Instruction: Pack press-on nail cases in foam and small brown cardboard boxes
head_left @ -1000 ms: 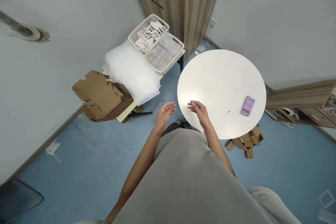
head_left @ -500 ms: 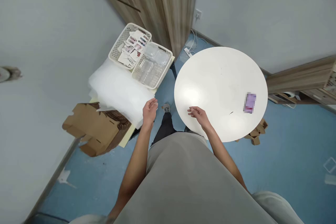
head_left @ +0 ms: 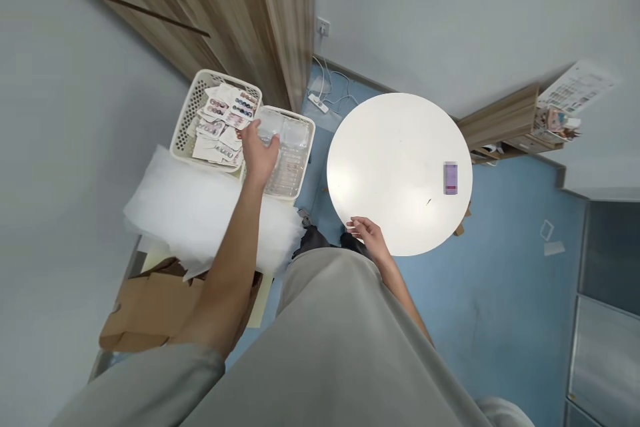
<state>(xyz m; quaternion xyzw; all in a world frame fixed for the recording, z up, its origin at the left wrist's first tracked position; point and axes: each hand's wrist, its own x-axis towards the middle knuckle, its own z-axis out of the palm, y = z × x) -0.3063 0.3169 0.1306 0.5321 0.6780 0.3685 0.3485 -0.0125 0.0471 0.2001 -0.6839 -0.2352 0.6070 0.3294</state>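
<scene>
My left hand (head_left: 260, 155) reaches out over two white baskets with its fingers spread and nothing in them. Under and right of it lies the basket of clear plastic boxes (head_left: 290, 161). Just left is a perforated basket (head_left: 181, 137) heaped with white cards (head_left: 220, 121) that carry small coloured pieces. Whether the fingertips touch a box or a card I cannot tell. My right hand (head_left: 367, 235) hovers at the near left edge of the round white table (head_left: 390, 147), fingers loosely bent and apart, holding nothing.
A stack of white foam sheets (head_left: 200, 203) lies in front of the baskets, with flattened brown cardboard boxes (head_left: 155, 303) nearer me. On the round table is a purple item (head_left: 451, 178), partly pixelated. A wooden cabinet (head_left: 240, 27) stands behind the baskets; a power strip (head_left: 318, 103) lies on the floor.
My left hand has moved forward from beside the foam sheets to over the baskets, its fingers spreading. My right hand stays near the table edge. The view has turned towards the left.
</scene>
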